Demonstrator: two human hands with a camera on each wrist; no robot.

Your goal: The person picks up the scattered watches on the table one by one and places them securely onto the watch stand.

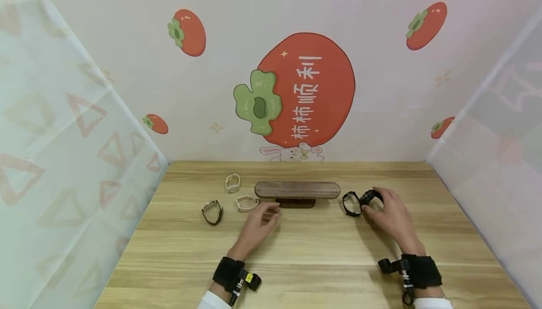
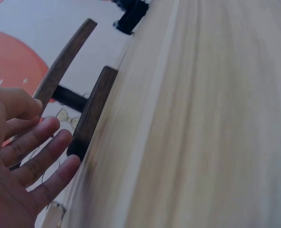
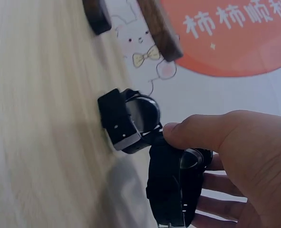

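My right hand (image 1: 394, 217) pinches a black wristwatch (image 1: 367, 198) between thumb and fingers, its strap closed in a loop. Just left of it, a second black wristwatch (image 1: 353, 213) rests on the table; in the right wrist view its buckled strap (image 3: 114, 116) overlaps the held watch's edge. Relaxed and holding nothing, my left hand (image 1: 255, 226) is by the left end of a dark wooden watch stand (image 1: 297, 190). The left wrist view shows its spread fingers beside the stand's base (image 2: 95, 111). A light-coloured watch (image 1: 247, 209) is partly behind that hand.
A white watch (image 1: 233, 188) and a dark-strapped watch (image 1: 220, 215) lie farther left on the wood-grain table (image 1: 313, 271). Behind the table stands a backdrop (image 1: 381, 111) printed with persimmons, with patterned side panels at left and right.
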